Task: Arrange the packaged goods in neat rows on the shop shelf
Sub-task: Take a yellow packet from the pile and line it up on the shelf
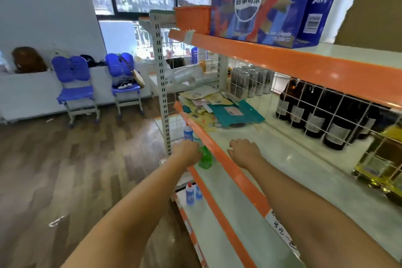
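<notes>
Gripping a green plastic bottle [205, 159] low left, the left hand [187, 152] curls; the right hand [244, 150] rests loosely curled on the white shelf board [282, 159].

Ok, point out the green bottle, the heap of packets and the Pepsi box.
green bottle [205, 159], head view, on its body
heap of packets [208, 102], head view, on the top packets
Pepsi box [261, 2], head view, on its front face

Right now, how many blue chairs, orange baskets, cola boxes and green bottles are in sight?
blue chairs: 2
orange basket: 1
cola box: 1
green bottle: 1
Total: 5
</notes>
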The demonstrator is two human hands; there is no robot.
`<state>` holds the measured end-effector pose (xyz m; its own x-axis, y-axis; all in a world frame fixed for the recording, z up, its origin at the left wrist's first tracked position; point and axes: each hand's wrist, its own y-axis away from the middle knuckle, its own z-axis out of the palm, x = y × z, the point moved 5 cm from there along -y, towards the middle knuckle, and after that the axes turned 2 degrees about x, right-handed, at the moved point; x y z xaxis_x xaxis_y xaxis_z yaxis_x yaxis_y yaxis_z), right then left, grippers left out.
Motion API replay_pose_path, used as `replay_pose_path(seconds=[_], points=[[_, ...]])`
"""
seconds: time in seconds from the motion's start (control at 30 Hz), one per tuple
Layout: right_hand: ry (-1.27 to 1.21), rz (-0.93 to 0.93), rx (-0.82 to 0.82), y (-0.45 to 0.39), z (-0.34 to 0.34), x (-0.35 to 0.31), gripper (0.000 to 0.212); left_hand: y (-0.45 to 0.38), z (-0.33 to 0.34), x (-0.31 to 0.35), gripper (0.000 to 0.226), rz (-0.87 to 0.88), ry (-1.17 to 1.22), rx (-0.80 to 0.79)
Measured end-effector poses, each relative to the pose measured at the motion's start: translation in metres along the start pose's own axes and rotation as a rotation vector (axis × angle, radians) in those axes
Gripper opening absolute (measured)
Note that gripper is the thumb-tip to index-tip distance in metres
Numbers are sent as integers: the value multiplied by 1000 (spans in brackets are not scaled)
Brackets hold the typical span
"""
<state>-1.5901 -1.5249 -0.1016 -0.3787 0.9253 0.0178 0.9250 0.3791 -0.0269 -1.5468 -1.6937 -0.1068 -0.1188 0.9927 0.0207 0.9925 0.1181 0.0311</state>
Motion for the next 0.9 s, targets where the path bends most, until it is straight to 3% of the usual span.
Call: replay_pose_path(seconds=[0.33, 0.63, 0.9], points=[[-93, 24, -13, -91, 22, -51, 32, -58, 20, -66, 32, 5, 121, 1], [-101, 101, 107, -182, -4, -103, 32, -144, -5, -160, 37, 25, -3, 54], [-176, 189, 138, -231, 0, -112, 34, -210, 8, -194, 38, 128, -63, 51]])
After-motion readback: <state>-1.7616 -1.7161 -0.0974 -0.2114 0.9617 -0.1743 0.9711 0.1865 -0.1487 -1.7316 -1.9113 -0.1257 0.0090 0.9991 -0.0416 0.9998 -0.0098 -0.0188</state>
